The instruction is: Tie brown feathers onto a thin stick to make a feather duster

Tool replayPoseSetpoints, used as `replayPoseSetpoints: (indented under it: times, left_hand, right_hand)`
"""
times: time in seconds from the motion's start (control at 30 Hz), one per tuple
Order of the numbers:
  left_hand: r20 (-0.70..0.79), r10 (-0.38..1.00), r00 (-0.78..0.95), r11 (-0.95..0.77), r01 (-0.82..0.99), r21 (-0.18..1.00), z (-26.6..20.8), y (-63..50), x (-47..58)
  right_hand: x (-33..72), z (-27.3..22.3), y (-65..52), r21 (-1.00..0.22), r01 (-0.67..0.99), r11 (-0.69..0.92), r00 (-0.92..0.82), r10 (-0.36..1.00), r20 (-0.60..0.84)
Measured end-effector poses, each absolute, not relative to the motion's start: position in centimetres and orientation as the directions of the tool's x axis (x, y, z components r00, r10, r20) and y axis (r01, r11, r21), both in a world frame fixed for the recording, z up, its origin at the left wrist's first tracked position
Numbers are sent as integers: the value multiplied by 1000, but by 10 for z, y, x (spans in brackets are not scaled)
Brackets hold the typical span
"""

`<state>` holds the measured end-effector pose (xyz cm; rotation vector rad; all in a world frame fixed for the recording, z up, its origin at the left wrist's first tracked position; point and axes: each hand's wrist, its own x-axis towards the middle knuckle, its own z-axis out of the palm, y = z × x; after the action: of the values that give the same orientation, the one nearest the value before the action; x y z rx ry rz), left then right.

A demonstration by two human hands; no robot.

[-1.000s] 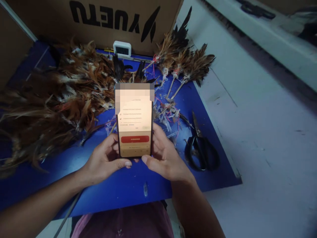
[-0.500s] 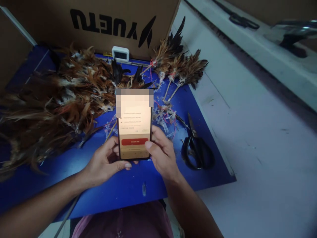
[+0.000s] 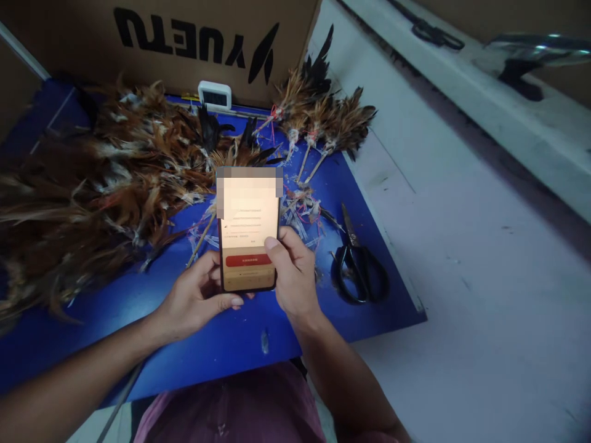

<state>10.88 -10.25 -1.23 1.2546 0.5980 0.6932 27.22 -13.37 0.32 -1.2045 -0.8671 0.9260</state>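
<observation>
Upright between my two hands is a smartphone (image 3: pixel 247 271), its lit screen showing lines of small text and a red button; the upper part is pixelated. My left hand (image 3: pixel 196 301) grips the lower left edge, thumb along the bottom, fingers partly hidden behind. My right hand (image 3: pixel 298 267) holds the right edge, with its thumb on the screen above the red button. Behind the phone, a large heap of brown feathers (image 3: pixel 152 147) spreads to the left. Several tied feather bundles on sticks (image 3: pixel 318 117) lie at the back right.
Black-handled scissors (image 3: pixel 357 264) lie right of my right hand on the blue board (image 3: pixel 221 363). Plastic scraps and pink string (image 3: pixel 302 209) are scattered behind that hand. A small white digital display (image 3: pixel 215 96) stands before a cardboard box (image 3: pixel 92 55). A white surface (image 3: pixel 484 295) extends rightward.
My right thumb has moved up the screen, from the right end of the red button to above it. The whole view has shifted slightly, the surroundings moving left and up.
</observation>
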Motion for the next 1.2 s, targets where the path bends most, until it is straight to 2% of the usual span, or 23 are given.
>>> replayPoseSetpoints:
  times: [0.3, 0.87, 1.2]
  left_hand:
    - [-38, 735, 677, 197, -160, 967, -7, -105, 109]
    - [17, 702, 712, 178, -199, 964, -2, -112, 109]
    - [53, 706, 706, 94, -168, 981, -6, -114, 108]
  right_hand:
    - [274, 4, -140, -942, -309, 134, 288, 957, 41]
    - [262, 13, -157, -947, -253, 198, 362, 927, 97]
    - [263, 13, -158, -941, -262, 212, 344, 932, 115]
